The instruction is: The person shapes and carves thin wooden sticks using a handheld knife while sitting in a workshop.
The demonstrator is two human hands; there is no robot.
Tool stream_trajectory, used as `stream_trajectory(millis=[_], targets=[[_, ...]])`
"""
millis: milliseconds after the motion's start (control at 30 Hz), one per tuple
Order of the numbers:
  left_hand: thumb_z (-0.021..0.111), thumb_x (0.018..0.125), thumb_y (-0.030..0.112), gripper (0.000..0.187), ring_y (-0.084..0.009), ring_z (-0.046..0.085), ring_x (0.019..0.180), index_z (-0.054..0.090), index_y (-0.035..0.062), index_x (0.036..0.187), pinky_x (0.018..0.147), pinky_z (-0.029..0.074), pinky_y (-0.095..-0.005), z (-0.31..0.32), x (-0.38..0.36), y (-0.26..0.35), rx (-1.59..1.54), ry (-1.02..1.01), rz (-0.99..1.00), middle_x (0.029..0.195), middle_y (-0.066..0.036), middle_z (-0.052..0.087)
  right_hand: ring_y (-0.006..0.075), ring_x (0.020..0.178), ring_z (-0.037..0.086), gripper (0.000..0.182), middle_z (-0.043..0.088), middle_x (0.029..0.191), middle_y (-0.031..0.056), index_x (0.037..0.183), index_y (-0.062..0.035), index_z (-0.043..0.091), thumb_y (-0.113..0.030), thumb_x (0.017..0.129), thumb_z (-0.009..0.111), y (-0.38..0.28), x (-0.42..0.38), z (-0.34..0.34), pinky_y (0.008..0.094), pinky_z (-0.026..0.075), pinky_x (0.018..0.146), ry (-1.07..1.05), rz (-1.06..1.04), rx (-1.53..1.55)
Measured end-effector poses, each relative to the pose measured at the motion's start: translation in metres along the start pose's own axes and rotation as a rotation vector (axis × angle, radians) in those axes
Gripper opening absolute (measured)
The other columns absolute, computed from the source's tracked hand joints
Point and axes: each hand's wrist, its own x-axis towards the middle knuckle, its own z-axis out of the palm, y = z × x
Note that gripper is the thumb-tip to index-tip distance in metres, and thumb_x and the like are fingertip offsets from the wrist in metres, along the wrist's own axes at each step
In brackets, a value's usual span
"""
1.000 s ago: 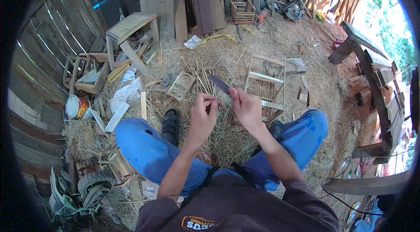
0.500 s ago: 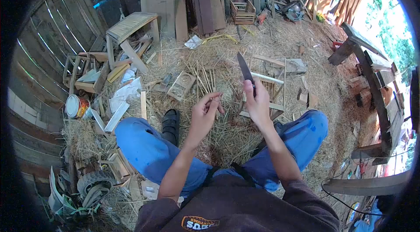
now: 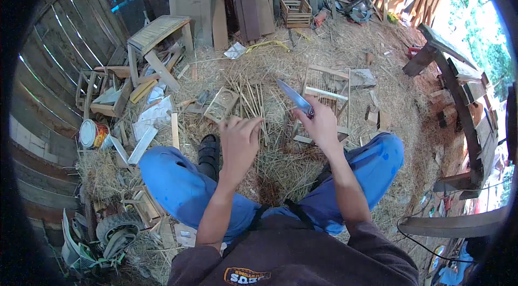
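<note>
Straw and wood offcuts cover the floor (image 3: 377,70) of a plank-walled shed, with the person seated above it, blue-trousered knees apart.

The right hand (image 3: 322,124) is closed around the handle of a knife (image 3: 294,97), whose blade points up and to the left, away from the body and clear of the other hand. The left hand (image 3: 237,143) is held palm down with its fingers (image 3: 249,122) loosely curled at the near ends of a scatter of thin bamboo sticks (image 3: 249,97) lying on the straw. Whether it is pinching one stick or only touching the bundle cannot be told from this view.

As a judgement, the step in hand is taking up a stick to work with the blade. To do it well, the knife should stay angled away from the reaching hand, and one straight stick should be separated cleanly and gripped well back from the end to be cut.

Just beyond the sticks lies a small wooden frame with a round hole (image 3: 221,104), and to the right a slatted wooden cage (image 3: 329,94). A black sandal (image 3: 209,151) shows between the knees, and a tin can (image 3: 90,133) sits far left among scrap boards.
</note>
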Motion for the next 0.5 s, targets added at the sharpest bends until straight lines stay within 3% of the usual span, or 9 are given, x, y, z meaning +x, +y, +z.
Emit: stream_trajectory(millis=[67,167,267,367,500], targets=[[0.064,0.092,0.013,0.015,-0.0229,0.058,0.11,0.071,0.0127,0.105,0.103,0.032,-0.0479,0.001,0.0,-0.001,0.08,0.029,-0.035,0.094,-0.005,0.066,0.041,0.072,0.067,0.032,0.067,0.073,0.0188,0.101,-0.0062,0.07,-0.033,0.084,0.077,0.001,0.0,-0.004,0.0476,0.051,0.065,-0.109,0.04,-0.053],[0.063,0.092,0.012,0.013,-0.0267,0.052,0.122,0.07,0.0124,0.104,0.109,0.027,-0.0545,0.006,-0.001,-0.009,0.11,0.121,-0.023,0.106,-0.007,0.06,0.0363,0.061,0.065,0.031,0.063,0.065,0.0177,0.088,-0.0037,0.072,-0.034,0.083,0.079,-0.004,-0.004,-0.006,0.0449,0.051,0.061,-0.175,-0.002,-0.06],[0.065,0.091,0.012,0.021,-0.0332,0.041,0.136,0.069,0.0116,0.112,0.115,0.02,-0.0578,0.005,0.0,-0.004,0.239,0.138,-0.056,0.129,-0.013,0.053,0.0233,0.054,0.063,0.034,0.061,0.059,0.0122,0.08,-0.0015,0.071,-0.033,0.083,0.081,0.003,-0.006,-0.002,0.0379,0.048,0.055,-0.363,0.038,0.115],[0.065,0.092,0.015,0.03,-0.0389,0.028,0.145,0.067,0.0112,0.122,0.117,0.016,-0.0593,0.003,0.004,0.005,0.175,0.335,-0.038,0.146,-0.02,0.041,0.0103,0.051,0.057,0.034,0.058,0.056,0.0037,0.076,0.0004,0.07,-0.031,0.085,0.081,0.011,-0.006,0.009,0.0296,0.044,0.05,-0.485,0.11,0.305],[0.068,0.092,0.016,0.039,-0.0396,0.024,0.146,0.063,0.0101,0.13,0.116,0.022,-0.0567,0.009,0.002,0.017,0.042,0.491,0.039,0.154,-0.022,0.032,0.0046,0.05,0.053,0.029,0.06,0.058,-0.002,0.076,-0.0026,0.072,-0.027,0.089,0.078,-0.01,-0.005,0.007,0.0239,0.039,0.046,-0.602,0.245,0.549]])
